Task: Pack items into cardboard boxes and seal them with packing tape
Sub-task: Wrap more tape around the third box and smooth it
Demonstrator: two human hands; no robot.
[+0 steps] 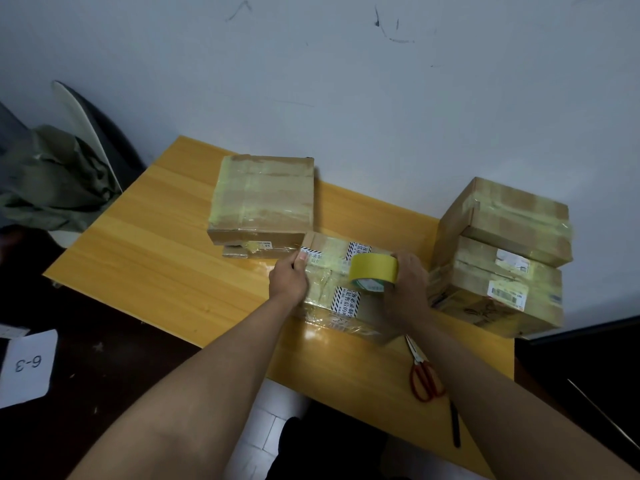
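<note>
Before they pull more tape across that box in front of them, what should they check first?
1. Tape roll gripped by right hand: ok.
2. Left hand pinning the tape end on the front box: ok.
3. Front box flaps closed: ok.
4. Scissors within reach on the table: ok.
5. Tape strip straight and unwrinkled: cannot tell.
</note>
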